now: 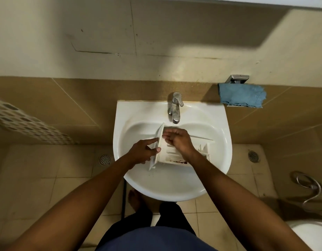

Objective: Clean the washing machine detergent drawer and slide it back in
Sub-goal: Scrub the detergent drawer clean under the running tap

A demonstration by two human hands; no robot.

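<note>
— Where's the drawer (172, 154)?
— In the sink (174, 193), just below the tap (175, 109), front end tilted up.
— And the hands?
— The left hand (143, 151) pinches its front between thumb and fingers. The right hand (176, 140) lies over its inside with fingers bent; whether it holds anything, I cannot tell.

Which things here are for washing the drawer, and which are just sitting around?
For the job:
- detergent drawer, lying in the sink
- tap above it
- left hand, which grips the drawer's front panel
- right hand, over the drawer

Just sitting around:
- blue cloth on the wall holder, untouched
- floor drain
- metal hose
</note>
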